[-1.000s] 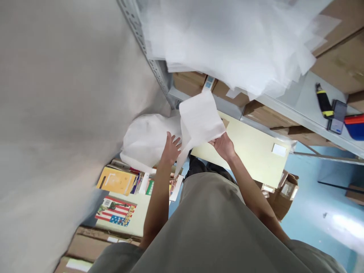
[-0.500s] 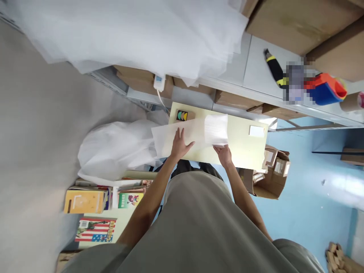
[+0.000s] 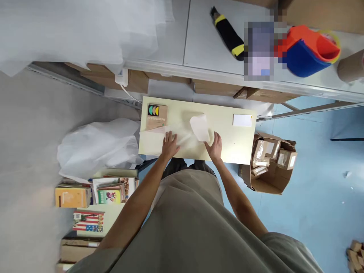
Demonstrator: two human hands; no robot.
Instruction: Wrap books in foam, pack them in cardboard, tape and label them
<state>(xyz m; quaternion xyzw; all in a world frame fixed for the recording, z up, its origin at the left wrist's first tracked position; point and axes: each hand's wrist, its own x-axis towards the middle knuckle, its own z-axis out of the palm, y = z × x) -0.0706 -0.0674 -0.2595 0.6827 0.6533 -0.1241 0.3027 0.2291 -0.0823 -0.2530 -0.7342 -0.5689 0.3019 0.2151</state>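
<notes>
White bundle of soft wrap [image 3: 96, 146] on the floor, left of the desk [image 3: 230, 142]. Small brown box [image 3: 156, 115] at the desk's rear left corner. Thin translucent sheet [image 3: 152, 139] lying across the desk's left and middle, its right end folded back. Left hand [image 3: 170, 146]: fingers spread flat on the sheet. Right hand [image 3: 215, 146]: fingers open beside the folded flap. Sheet judged light, limp and easily torn; best taken by a corner or edge. White card [image 3: 242, 120] far right.

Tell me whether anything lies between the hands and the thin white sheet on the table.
Nothing visible does. The left hand lies on the sheet, the right hand at its folded end.
</notes>
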